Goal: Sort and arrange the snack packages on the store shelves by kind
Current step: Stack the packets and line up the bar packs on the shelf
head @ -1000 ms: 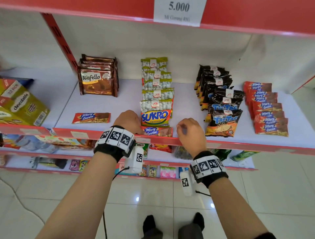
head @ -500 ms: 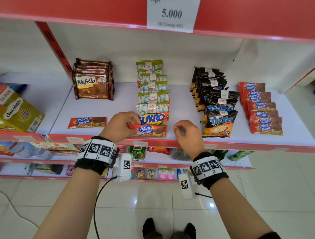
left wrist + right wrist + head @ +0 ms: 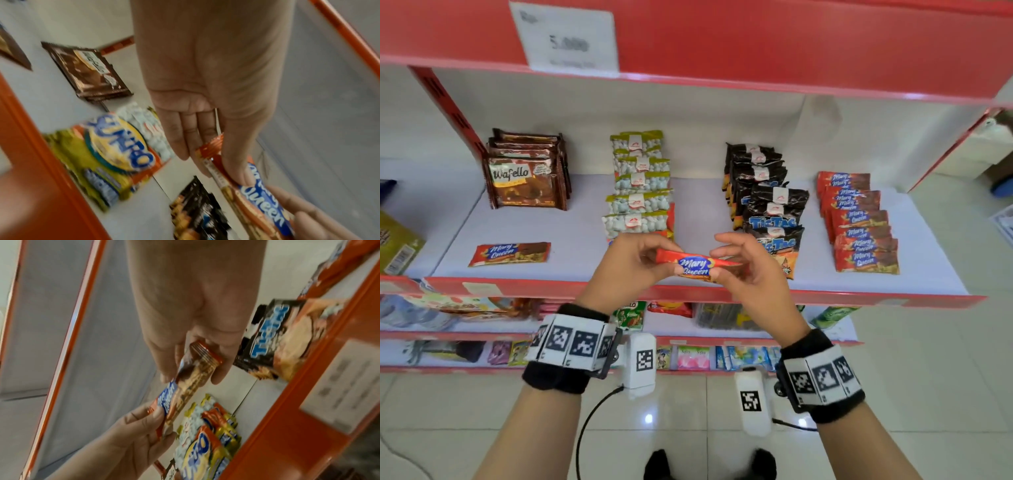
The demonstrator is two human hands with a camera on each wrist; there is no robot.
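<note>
A red Mary Queen wafer pack point(image 3: 697, 265) hangs above the shelf's front edge, held at both ends. My left hand point(image 3: 635, 262) pinches its left end between thumb and fingers point(image 3: 236, 170). My right hand point(image 3: 743, 265) pinches its right end point(image 3: 197, 363). Behind it stand a row of Sukro nut bags point(image 3: 638, 192) and a row of black Tic Tac bags point(image 3: 767, 195). A stack of Mary Queen packs point(image 3: 859, 222) lies at the right. One lone Mary Queen pack point(image 3: 510, 253) lies at the front left.
Brown Wafello packs point(image 3: 527, 171) stand at the back left. A yellow chocolatos box point(image 3: 393, 240) sits on the neighbouring shelf. Bare shelf point(image 3: 571, 240) shows between the rows. The red upper shelf point(image 3: 756, 41) hangs overhead; lower shelves hold more snacks point(image 3: 688, 356).
My left hand lifted the Mary Queen pack from in front of the Sukro bags and carried it right. My right hand came in and took hold of its other end.
</note>
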